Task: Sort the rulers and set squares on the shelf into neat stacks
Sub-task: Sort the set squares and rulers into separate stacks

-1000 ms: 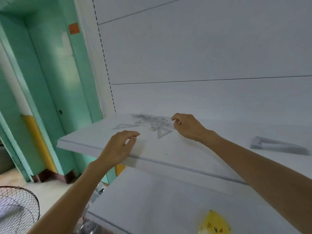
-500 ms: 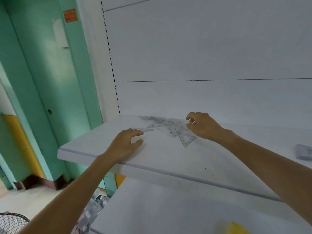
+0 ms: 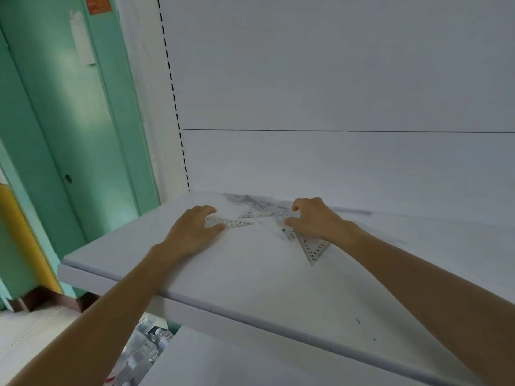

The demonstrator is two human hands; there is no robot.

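Two grips: left hand pinches a clear plastic set square pointing right; right hand clutches a second set square pointing nearward.

The shelf is pale grey-white. The set squares are clear with black numbered scales. The white back panel has a column of black slots. At left, the door is teal green with an orange sticker, beside a yellow band.

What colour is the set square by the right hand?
The set square is clear plastic with black scale markings; the head view shows it.
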